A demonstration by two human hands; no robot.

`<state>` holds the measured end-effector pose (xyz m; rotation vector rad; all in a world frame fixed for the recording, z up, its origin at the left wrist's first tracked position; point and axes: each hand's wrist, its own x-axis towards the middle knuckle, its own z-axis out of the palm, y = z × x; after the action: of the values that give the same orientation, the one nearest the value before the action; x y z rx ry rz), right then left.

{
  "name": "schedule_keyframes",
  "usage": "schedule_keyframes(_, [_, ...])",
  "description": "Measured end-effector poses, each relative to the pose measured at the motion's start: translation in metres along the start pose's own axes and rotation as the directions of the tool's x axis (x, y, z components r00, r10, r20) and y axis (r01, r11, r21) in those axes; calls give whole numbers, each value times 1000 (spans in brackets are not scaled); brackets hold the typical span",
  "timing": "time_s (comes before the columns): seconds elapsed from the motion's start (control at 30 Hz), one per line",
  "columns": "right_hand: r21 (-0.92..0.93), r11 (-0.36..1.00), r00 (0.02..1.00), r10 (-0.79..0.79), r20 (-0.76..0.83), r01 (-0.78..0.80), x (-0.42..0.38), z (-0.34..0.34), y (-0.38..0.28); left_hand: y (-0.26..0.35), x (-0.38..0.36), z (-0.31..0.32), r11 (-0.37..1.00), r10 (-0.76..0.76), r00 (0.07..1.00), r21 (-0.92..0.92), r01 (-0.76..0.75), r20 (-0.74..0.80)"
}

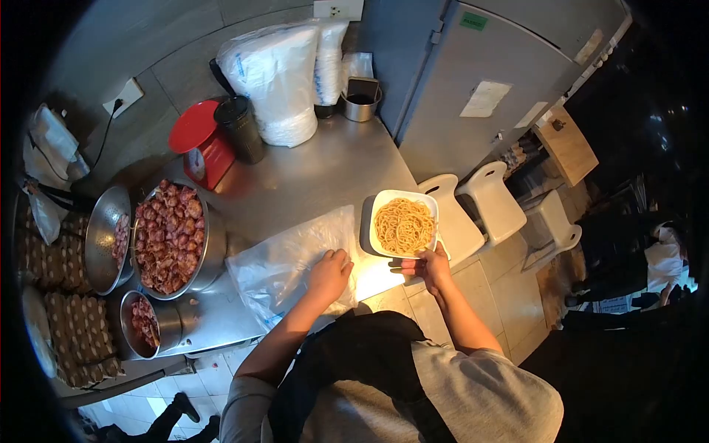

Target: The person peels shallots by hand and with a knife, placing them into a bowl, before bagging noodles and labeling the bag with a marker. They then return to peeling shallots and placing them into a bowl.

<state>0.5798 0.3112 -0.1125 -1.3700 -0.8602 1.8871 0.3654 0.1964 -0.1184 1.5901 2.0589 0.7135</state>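
Observation:
My right hand (432, 267) grips the near edge of a white square dish (375, 201) of noodles (404, 225), held at the right edge of the metal table. Its thumb is at the rim and its fingers are underneath. My left hand (331, 275) rests on a clear plastic bag (284, 258) lying flat on the table; its fingers are curled, and whether they pinch the plastic is too small to tell.
A large metal bowl (214, 258) of reddish meat pieces, a colander (100, 236) and a smaller pot (171, 325) stand left. Behind are a red scale (207, 159), a dark tumbler (240, 133) and bagged foam containers (277, 81). White chairs (491, 203) stand right; a person's legs (166, 424) show lower left.

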Motion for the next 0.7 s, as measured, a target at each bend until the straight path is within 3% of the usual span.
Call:
schedule_keyframes(0.1, [-2,999,999,-43,0,43,-19,5,-17,11,10,10,997,-9,997,-73,14,72])
schedule_keyframes(0.2, [18,999,999,-39,38,38,-28,18,-14,29,14,5,975,-156,987,-170,146,-46])
schedule_keyframes(0.33, [-27,999,987,45,153,-42,-39,29,1,36,19,-21,965,-202,927,-226,133,-316])
schedule_keyframes(0.37, [-30,998,980,67,187,-63,-44,33,1,33,21,-23,982,-141,904,-174,76,-403])
schedule_keyframes(0.47, [-95,986,947,156,282,-134,-49,40,5,41,20,-34,999,-15,922,32,29,-386])
schedule_keyframes(0.67, [-288,947,880,252,403,-140,-45,54,-3,67,-4,-24,968,221,960,160,-195,-169])
schedule_keyframes(0.7, [-344,934,904,231,361,-102,-38,54,2,69,-8,-22,949,287,948,173,-263,-137])
